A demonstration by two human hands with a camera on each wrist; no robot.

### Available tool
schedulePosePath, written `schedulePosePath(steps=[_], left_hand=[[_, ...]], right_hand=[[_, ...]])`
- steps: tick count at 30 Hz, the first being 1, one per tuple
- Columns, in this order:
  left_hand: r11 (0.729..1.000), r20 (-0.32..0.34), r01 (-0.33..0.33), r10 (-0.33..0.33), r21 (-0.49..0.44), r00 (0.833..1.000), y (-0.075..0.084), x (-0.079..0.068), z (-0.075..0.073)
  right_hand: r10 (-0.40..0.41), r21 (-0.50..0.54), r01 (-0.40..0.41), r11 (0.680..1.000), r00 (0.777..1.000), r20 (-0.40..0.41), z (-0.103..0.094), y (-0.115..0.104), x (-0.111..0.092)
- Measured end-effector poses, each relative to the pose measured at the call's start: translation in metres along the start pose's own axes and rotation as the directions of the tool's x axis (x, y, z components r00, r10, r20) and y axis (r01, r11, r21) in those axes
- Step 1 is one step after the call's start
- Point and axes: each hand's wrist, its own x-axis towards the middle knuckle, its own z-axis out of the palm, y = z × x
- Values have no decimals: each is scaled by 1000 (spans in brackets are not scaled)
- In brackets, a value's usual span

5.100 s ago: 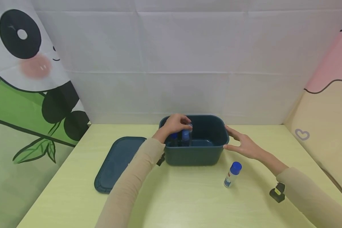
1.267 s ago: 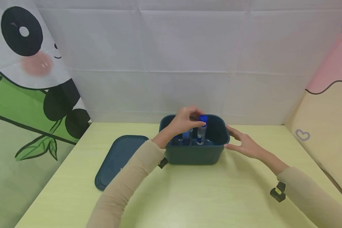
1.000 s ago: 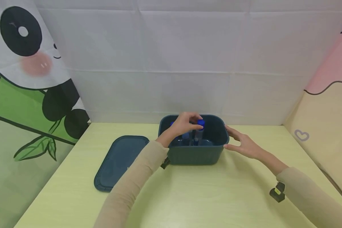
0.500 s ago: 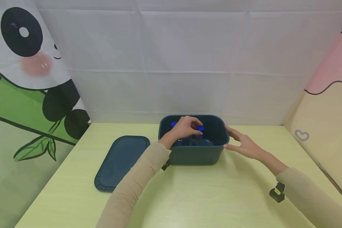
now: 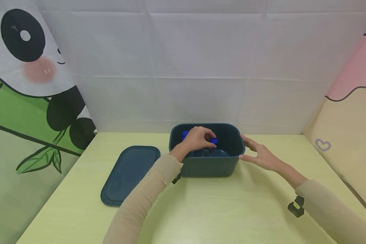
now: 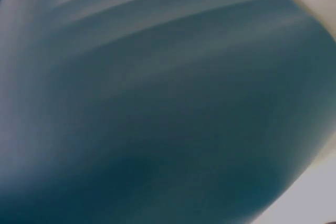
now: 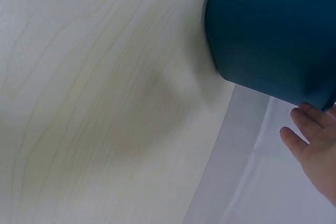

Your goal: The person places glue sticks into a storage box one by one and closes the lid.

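A dark teal plastic bin (image 5: pixel 208 168) stands uncovered near the back of the table. Inside it, my left hand (image 5: pixel 197 138) pinches the blue cap of a glue stick (image 5: pixel 214 141) between thumb and fingers; the lower body of the stick is mostly hidden. Another blue-capped stick (image 5: pixel 185 134) shows behind that hand at the bin's left end. My right hand (image 5: pixel 262 156) touches the bin's right side with thumb and fingers spread apart. The right wrist view has the right fingertips (image 7: pixel 306 113) at the rim. Only the bin's ribbed outer wall (image 6: pixel 173 87) fills the left wrist view.
A flat dark teal lid (image 5: pixel 129 173) lies on the pale yellow table (image 5: pixel 219 210) left of the bin, partly covered by the left sleeve. A white sheet (image 5: pixel 201 67) hangs close behind the bin.
The glue stick that stood on the table in front is now in the bin. My left hand has lowered it there, still pinching its cap. My right hand has stayed put.
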Motion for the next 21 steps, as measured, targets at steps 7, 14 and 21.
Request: schedulePosePath(steps=[7,14,21], left_hand=[[998,-13,5,-4,56,1000,2,0,1],[998,-4,-4,5,68,1000,2,1,2],[997,0,-2,2,72,1000,-2,2,3]], right_hand=[[-6,-3,6,1000,1000,-1,-1,0,0],[-2,8,2,1000,1000,-10,1,1,-1],[0,10,0,1000,1000,-2,1,0,0]])
